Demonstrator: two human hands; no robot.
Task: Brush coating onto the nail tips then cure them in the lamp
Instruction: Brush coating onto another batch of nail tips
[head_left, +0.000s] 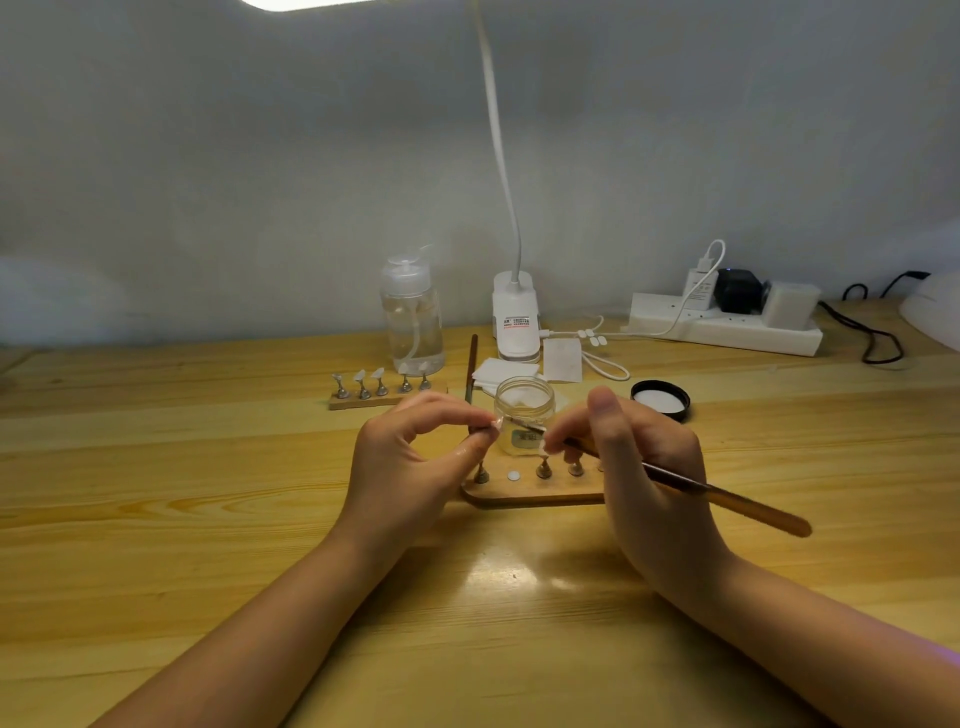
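Left hand pinches a clear nail tip on its small stand between thumb and forefinger, held just above the near wooden holder, while the right hand grips a brown brush, bristles meeting that tip. Right behind them stands a small glass jar, open; what it holds I cannot tell, and its black lid lies well to the right. Further back, a clear pump bottle is partly filled with clear liquid, beside a second holder carrying five tips. The white lamp base and power strip line the wall edge. Broad bare desk spreads on the left and toward the near edge.
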